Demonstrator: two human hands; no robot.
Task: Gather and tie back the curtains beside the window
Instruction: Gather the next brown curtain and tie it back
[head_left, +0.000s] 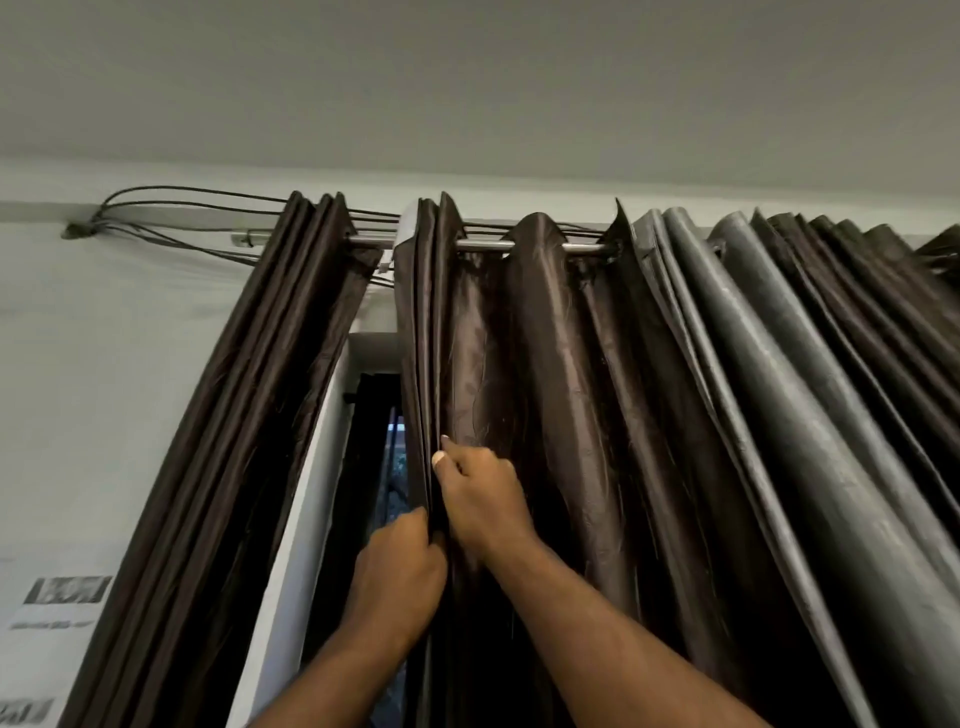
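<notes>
Head view: both my left hand (397, 564) and right hand (480, 491) pinch closed on the brown curtain (524, 364) at its bunched leading edge, fabric I judge light, soft and slippery.

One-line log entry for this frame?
phase: gathering | left hand: gripping brown curtain edge | right hand: pinching same folds | tie-back: not seen | rod: curtain hung

Both arms reach upward, left hand (397, 564) and right hand (480, 493) apparently pinched closed.
</notes>
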